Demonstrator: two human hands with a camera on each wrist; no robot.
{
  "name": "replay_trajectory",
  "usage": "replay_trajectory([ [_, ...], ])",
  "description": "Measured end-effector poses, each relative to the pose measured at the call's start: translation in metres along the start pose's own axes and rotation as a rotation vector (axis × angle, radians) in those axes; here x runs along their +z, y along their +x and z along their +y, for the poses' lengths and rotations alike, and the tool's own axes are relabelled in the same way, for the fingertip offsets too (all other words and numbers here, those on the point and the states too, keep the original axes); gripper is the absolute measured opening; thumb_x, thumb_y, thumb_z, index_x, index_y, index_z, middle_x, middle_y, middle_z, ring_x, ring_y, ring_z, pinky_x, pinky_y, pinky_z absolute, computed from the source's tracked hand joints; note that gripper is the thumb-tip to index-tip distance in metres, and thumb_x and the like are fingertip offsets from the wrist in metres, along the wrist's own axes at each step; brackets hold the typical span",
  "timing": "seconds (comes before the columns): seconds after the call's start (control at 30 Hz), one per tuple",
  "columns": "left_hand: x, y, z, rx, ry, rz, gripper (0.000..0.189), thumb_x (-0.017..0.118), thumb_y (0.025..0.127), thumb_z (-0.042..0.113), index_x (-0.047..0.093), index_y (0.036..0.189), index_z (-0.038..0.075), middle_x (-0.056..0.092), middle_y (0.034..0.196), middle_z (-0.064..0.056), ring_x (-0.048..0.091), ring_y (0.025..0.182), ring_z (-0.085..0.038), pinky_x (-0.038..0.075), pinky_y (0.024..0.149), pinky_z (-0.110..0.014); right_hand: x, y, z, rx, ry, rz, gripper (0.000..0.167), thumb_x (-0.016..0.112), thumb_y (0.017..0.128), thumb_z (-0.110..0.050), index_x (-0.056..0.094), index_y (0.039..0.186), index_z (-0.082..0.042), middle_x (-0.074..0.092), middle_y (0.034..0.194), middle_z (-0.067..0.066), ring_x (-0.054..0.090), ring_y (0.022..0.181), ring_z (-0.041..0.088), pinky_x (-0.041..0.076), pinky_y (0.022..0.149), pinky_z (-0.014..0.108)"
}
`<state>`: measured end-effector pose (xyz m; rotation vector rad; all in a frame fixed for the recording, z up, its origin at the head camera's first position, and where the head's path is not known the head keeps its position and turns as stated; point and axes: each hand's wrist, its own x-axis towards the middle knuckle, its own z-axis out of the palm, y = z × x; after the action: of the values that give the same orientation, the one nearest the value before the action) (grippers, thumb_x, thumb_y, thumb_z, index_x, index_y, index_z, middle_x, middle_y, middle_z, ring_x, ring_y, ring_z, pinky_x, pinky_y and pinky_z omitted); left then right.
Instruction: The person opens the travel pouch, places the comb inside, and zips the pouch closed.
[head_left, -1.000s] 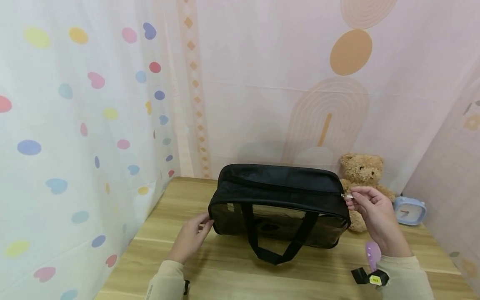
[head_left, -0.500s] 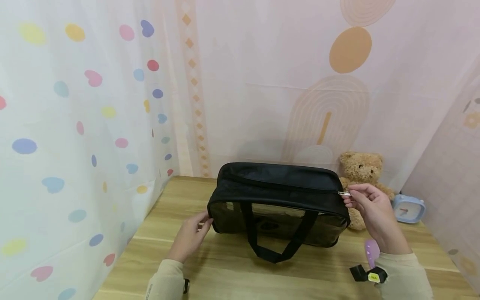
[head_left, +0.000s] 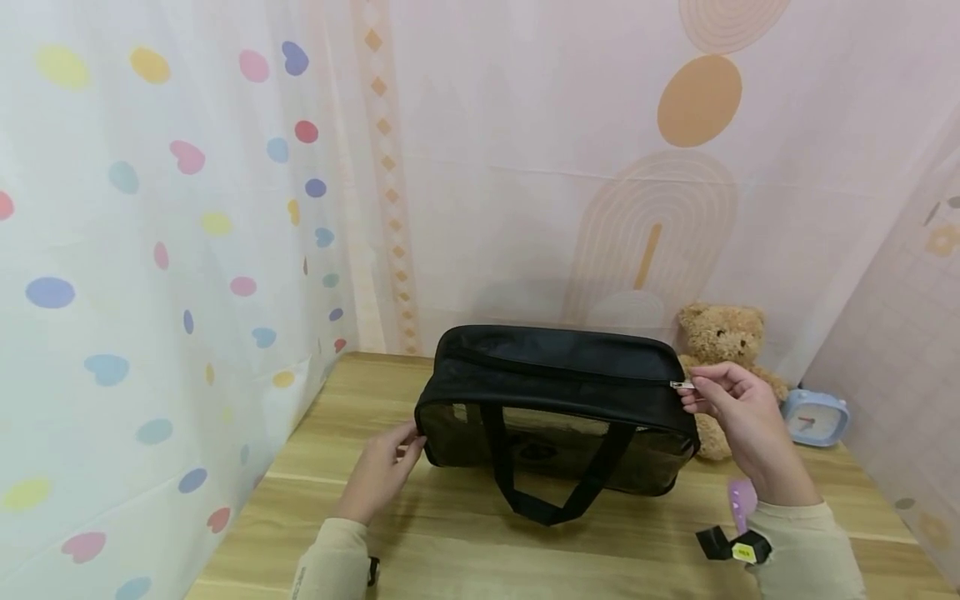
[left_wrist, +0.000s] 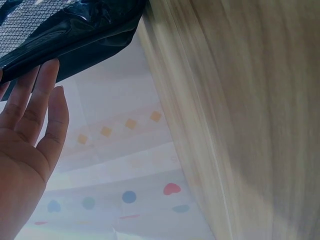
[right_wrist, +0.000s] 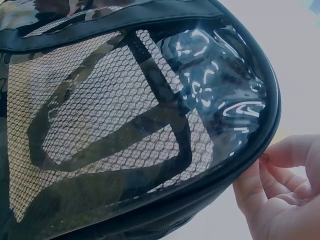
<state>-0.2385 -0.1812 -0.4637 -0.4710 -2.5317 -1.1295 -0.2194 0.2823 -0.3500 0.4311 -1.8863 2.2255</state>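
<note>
A black toiletry bag (head_left: 558,400) with see-through side panels stands on the wooden table (head_left: 420,533). Its zipper runs along the top, and one strap handle (head_left: 551,510) hangs down in front. With thumb and fingertips my right hand (head_left: 738,412) pinches the metal zipper pull (head_left: 681,385) at the bag's right end. My left hand (head_left: 382,467) holds the lower left edge between thumb and fingers. In the left wrist view, fairly straight fingers (left_wrist: 42,102) touch the bag's piping. Mesh lining (right_wrist: 95,90) shows through the clear panel in the right wrist view.
Behind the bag's right end sits a brown teddy bear (head_left: 723,337), partly hidden by my right hand. A light blue alarm clock (head_left: 816,418) stands to its right. Nearer lies a purple object (head_left: 738,500), partly covered by my sleeve. Patterned curtains (head_left: 480,208) border the table.
The right hand and the zipper pull have shifted slightly left along the bag's top. The left hand keeps its place on the bag. The head view has shifted a little.
</note>
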Motion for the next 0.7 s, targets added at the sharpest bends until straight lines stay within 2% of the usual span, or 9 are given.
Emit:
replay_trajectory([
  [0.1, 0.000, -0.001, 0.000, -0.003, -0.003, -0.001, 0.018, 0.065, 0.099, 0.002, 0.074, 0.110, 0.014, 0.075, 0.107, -0.002, 0.071, 0.095, -0.021, 0.059, 0.080, -0.040, 0.002, 0.001, -0.001, 0.002, -0.032, 0.005, 0.018, 0.057, 0.103, -0.002, 0.072, 0.102, -0.012, 0.074, 0.087, 0.001, 0.071, 0.076, 0.011, 0.057, 0.070, 0.022],
  [0.37, -0.002, -0.002, 0.002, -0.029, -0.003, -0.015, 0.020, 0.064, 0.100, 0.008, 0.074, 0.114, 0.019, 0.074, 0.109, 0.002, 0.070, 0.097, -0.017, 0.058, 0.081, -0.039, 0.009, 0.001, -0.008, 0.033, -0.130, 0.025, 0.009, 0.060, 0.102, -0.005, 0.068, 0.105, -0.004, 0.073, 0.086, -0.001, 0.071, 0.075, 0.011, 0.057, 0.070, 0.023],
  [0.7, -0.001, -0.003, 0.003, -0.033, 0.010, -0.004, 0.019, 0.064, 0.100, 0.007, 0.074, 0.110, 0.019, 0.074, 0.106, 0.003, 0.070, 0.095, -0.017, 0.058, 0.079, -0.038, 0.019, 0.004, -0.015, 0.056, -0.254, 0.031, 0.012, 0.060, 0.102, -0.005, 0.065, 0.106, 0.004, 0.071, 0.084, -0.003, 0.070, 0.074, 0.010, 0.058, 0.069, 0.022],
])
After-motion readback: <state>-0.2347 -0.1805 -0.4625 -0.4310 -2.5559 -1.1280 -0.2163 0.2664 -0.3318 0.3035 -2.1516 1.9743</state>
